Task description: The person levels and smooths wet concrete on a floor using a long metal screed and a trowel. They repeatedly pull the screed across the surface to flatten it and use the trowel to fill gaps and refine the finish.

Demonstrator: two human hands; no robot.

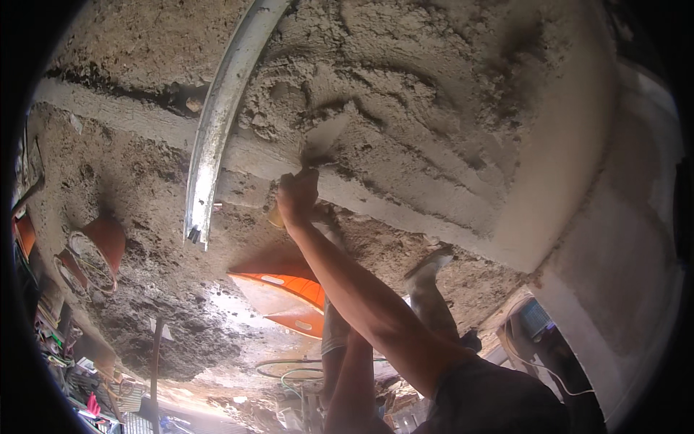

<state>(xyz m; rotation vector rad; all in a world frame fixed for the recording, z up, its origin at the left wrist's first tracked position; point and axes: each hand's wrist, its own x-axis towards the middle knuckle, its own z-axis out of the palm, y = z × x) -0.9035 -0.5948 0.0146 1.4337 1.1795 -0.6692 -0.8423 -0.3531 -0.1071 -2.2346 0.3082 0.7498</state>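
My right hand (298,197) is closed around the handle of a trowel, just past the smooth strip that crosses the middle of the view. The trowel's pointed blade (327,136) lies against rough, wet grey mortar (426,108), and its yellowish handle end shows below my fist. My right arm reaches in from the lower right in a dark sleeve. Part of another bare limb, perhaps my left arm, shows at the lower middle, but no left hand can be seen. To the left of my right hand a long metal straightedge (217,137) lies across the strip.
An orange tub (303,296) stands below my right forearm, beside grey-clad legs. Reddish buckets (105,242) are at the left. A smooth mortar band (560,159) runs along the right, by a pale wall (614,246). A thin hose (289,370) and assorted clutter lie along the lower edge.
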